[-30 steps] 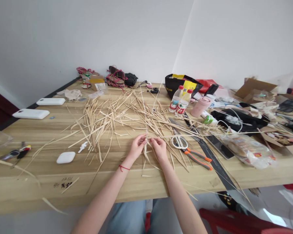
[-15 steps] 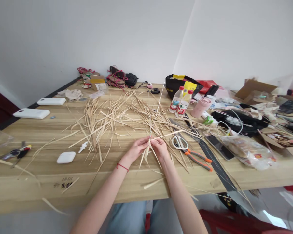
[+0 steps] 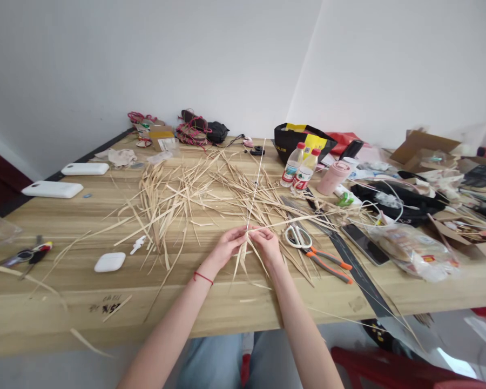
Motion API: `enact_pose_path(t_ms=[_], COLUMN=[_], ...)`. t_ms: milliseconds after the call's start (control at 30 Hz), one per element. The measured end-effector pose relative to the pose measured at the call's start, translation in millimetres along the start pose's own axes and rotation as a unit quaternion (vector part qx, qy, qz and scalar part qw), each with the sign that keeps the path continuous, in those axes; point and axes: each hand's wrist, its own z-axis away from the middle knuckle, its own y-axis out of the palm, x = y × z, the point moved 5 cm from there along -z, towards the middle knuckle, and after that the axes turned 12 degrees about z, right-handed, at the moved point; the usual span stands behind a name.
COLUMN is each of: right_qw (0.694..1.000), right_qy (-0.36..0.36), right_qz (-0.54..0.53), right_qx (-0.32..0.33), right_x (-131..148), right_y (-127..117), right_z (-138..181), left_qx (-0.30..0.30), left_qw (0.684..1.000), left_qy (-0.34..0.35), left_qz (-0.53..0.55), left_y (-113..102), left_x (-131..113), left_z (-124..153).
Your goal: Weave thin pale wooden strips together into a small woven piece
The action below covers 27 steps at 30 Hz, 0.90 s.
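My left hand [image 3: 227,247] and my right hand [image 3: 266,244] meet fingertip to fingertip over the near middle of the wooden table [image 3: 65,227]. Both pinch a small bunch of pale straw strips [image 3: 247,237]; one long thin strip rises from the pinch toward the far side, and several loose ends hang down below my fingers. A red thread circles my left wrist. Behind my hands lies a wide scatter of the same straw strips [image 3: 186,189].
White scissors [image 3: 297,236] and orange-handled pliers [image 3: 328,262] lie just right of my hands, beside a phone [image 3: 363,243]. A white earbud case [image 3: 109,262] sits to the left. Two bottles [image 3: 297,165], a pink cup [image 3: 332,177], bags and boxes crowd the right.
My hands have drawn closer together on the bunch. The long strip that stood leaning left a second ago now leans to the right, and the loose ends below have shifted.
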Motion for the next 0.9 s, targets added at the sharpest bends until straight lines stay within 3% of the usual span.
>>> enact_pose_path(t_ms=[333,633,900], right_qw=[0.998,0.992,0.985], right_qy=[-0.029,-0.079,-0.094], right_qz=[0.046,0.093,0.131], right_qx=[-0.027,-0.04,-0.061], right_x=[3,5,3], right_y=[-1,2,-1], right_z=[3,5,4], left_qx=[-0.051,-0.086,-0.108], left_qw=[0.988,0.956,0.943], left_qy=[0.106,0.194,0.21], left_qz=[-0.1,-0.204,-0.233], left_y=[-7,-12,-13], left_x=[0,0,1], left_z=[-5,-5,-5])
